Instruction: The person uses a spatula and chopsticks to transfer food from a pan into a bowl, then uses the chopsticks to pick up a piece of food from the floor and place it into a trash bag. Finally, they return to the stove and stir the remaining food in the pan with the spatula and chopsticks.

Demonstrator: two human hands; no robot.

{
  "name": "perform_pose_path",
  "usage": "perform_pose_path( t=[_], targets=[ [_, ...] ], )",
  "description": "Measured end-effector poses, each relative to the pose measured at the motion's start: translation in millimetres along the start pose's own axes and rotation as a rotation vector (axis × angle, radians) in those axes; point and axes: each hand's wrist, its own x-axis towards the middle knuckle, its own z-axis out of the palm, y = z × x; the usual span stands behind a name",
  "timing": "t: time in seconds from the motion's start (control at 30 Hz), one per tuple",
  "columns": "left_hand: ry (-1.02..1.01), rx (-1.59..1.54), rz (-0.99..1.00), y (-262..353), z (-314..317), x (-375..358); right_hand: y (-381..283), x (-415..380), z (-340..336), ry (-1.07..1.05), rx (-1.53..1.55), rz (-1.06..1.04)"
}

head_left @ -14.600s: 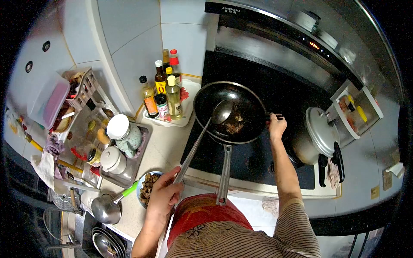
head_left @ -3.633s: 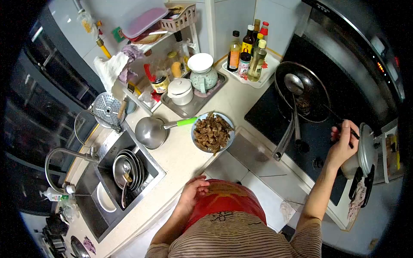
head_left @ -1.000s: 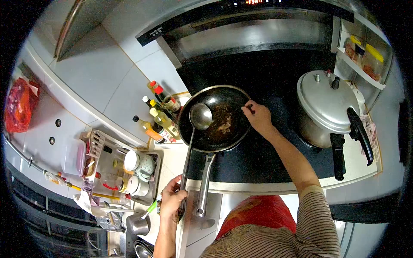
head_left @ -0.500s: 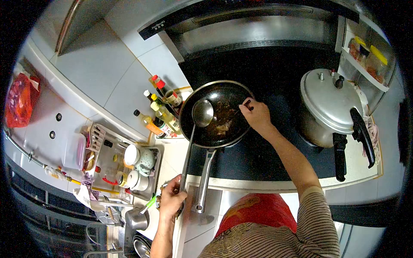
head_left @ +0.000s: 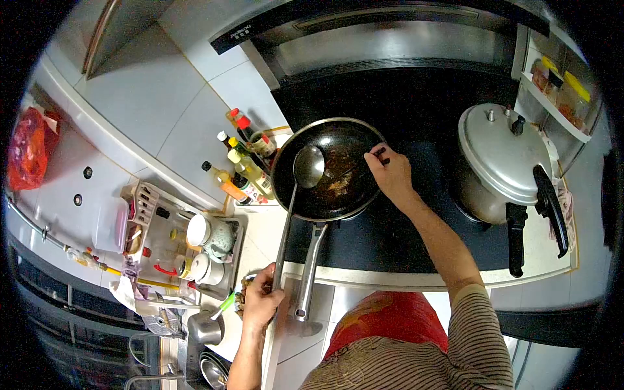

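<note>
My left hand (head_left: 260,302) is closed round the long handle of a metal ladle (head_left: 309,166), whose bowl rests over the left side of a dark wok (head_left: 325,213). Dark chopsticks (head_left: 382,155) stick out of my right hand (head_left: 394,177), which is closed on them above the wok's right rim; their tips are hard to make out against the dark pan. Brown bits of food (head_left: 338,186) lie in the wok's bottom. The wok's steel handle (head_left: 311,273) points toward my body. Partly hidden behind my left hand is a container of brownish pieces (head_left: 247,286).
A pressure cooker (head_left: 504,156) stands on the right of the black cooktop (head_left: 403,250), its handles pointing toward me. Several sauce bottles (head_left: 250,172) crowd the wok's left. Further left are a tray with lidded jars (head_left: 208,270) and a small metal pot (head_left: 205,328). A range hood (head_left: 390,49) hangs above.
The view has shifted slightly. My right hand with the chopsticks has moved a little at the wok's right side; the ladle and my left hand stay almost in place.
</note>
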Motion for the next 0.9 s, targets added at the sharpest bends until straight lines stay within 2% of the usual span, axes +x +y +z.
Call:
perform_pose_path(
  t=[0.17, 0.27, 0.37, 0.47, 0.67, 0.77, 0.9],
  targets=[
    [0.005, -0.014, 0.008, -4, 1, 0, 13, -3, 7, -0.059, 0.03, 0.1],
    [0.006, -0.002, -0.004, -5, 1, 0, 12, -3, 6, -0.005, -0.018, 0.066],
    [0.011, 0.016, -0.011, -2, 2, -1, 16, -2, 6, -0.092, -0.005, 0.064],
    [0.007, 0.049, -0.011, 3, 3, -2, 29, -2, 14, -0.021, 0.01, 0.01],
    [0.017, 0.07, 0.036, -2, 3, -1, 27, -1, 11, -0.003, 0.082, 0.031],
    [0.02, 0.059, 0.046, -5, 4, -1, 18, -2, 8, -0.039, 0.07, 0.022],
    [0.018, 0.056, 0.04, -1, 5, -1, 6, -2, 5, -0.128, 0.095, 0.11]
  ],
)
